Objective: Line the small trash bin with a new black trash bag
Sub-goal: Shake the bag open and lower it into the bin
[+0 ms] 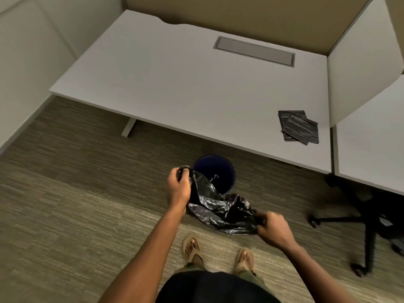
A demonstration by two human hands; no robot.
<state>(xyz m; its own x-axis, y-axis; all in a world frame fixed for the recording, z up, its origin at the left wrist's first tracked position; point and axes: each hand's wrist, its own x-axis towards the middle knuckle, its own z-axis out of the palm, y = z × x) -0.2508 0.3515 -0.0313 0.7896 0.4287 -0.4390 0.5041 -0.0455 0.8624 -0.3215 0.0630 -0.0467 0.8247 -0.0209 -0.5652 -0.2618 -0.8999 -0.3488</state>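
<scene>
Black trash bag (220,209) hangs crumpled between your fists: left hand (178,186) and right hand (272,228) each clench an edge, beside the blue bin (215,171).

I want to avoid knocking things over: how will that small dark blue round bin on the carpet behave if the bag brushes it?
The small dark blue round bin looks empty and thin-walled, so probably light and easily nudged. Standing upright on carpet, it may tip rather than slide. The crinkled black plastic bag looks floppy, so it likely pushes weakly.
</scene>
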